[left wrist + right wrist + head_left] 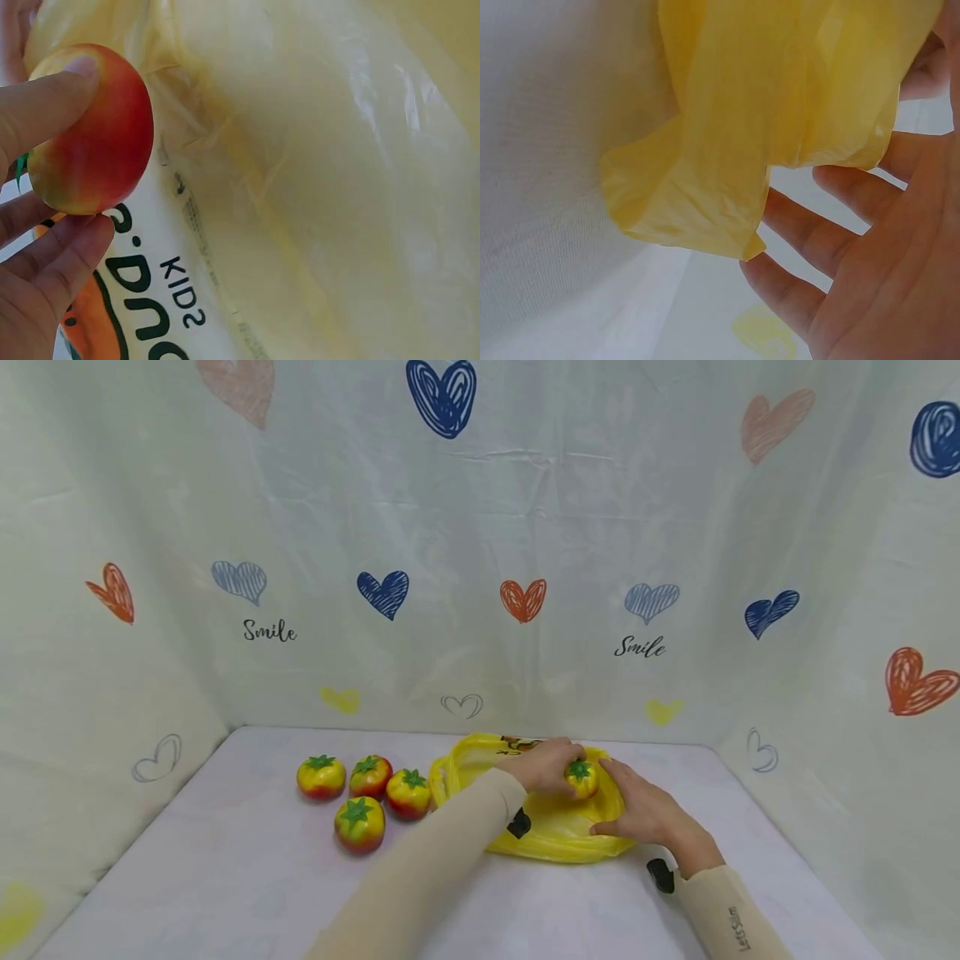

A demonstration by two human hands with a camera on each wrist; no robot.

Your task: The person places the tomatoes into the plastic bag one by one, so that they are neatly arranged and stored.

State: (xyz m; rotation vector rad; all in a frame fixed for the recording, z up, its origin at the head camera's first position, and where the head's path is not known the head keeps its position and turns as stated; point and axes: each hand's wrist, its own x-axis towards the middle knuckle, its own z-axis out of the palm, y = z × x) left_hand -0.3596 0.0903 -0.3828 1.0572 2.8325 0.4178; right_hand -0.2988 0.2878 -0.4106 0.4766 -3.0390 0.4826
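Observation:
In the head view my left hand (543, 767) reaches over a yellow plastic bag (551, 837) lying on the table. It grips a yellow-and-red toy tomato (582, 779) with a green star-shaped leaf top. The left wrist view shows the thumb on one side of the tomato (101, 135) and the fingers on the other, close to the bag's printed side. My right hand (651, 808) is at the bag's right edge, fingers spread. Seen from the right wrist, those fingers are extended and touch the yellow plastic (727, 165) without curling round it.
Several more toy tomatoes, one of them the nearest tomato (360, 825), sit in a group on the table (247, 860) left of the bag. A white curtain (480, 527) printed with hearts hangs behind the table and along both sides.

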